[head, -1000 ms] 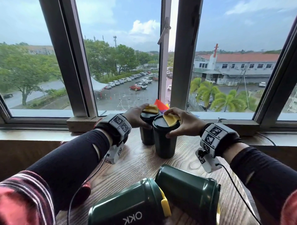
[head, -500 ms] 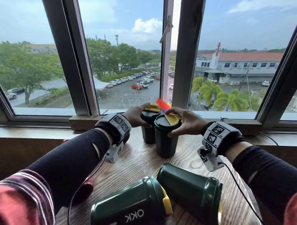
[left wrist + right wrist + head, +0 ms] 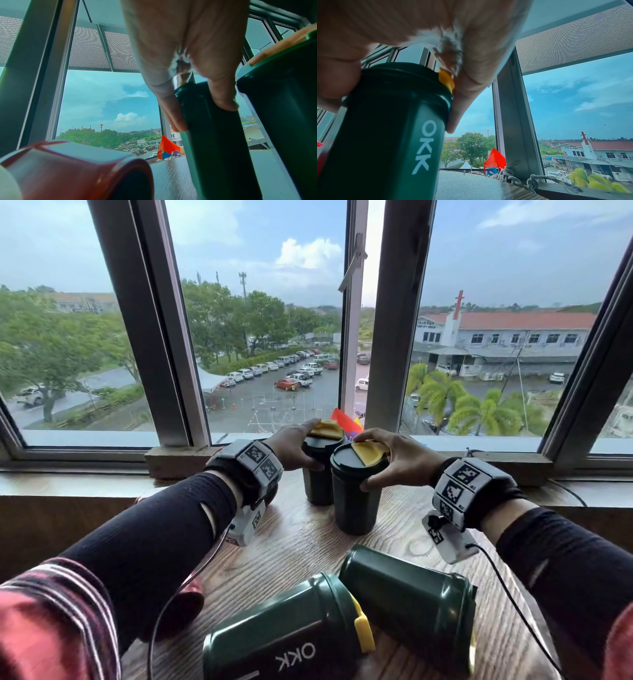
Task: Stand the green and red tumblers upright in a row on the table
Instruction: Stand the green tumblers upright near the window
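The worktop (image 3: 291, 542) was seen to be grained wood, matt. The green tumblers (image 3: 407, 604) looked like smooth, semi-gloss plastic with yellow plastic lid flaps (image 3: 371, 453). A red tumbler (image 3: 77, 171) appeared glossy. The window frames (image 3: 394, 337) were of dull metal.

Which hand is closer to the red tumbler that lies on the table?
Left. The left hand holds an upright tumbler just beyond the red tumbler; the right hand is across the table.

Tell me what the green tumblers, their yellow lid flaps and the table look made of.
Tumblers: probably smooth plastic with a soft sheen; coated metal isn't excluded. Flaps: matte yellow, likely plastic or silicone. Table: wood or wood-look laminate, visible grain lines.
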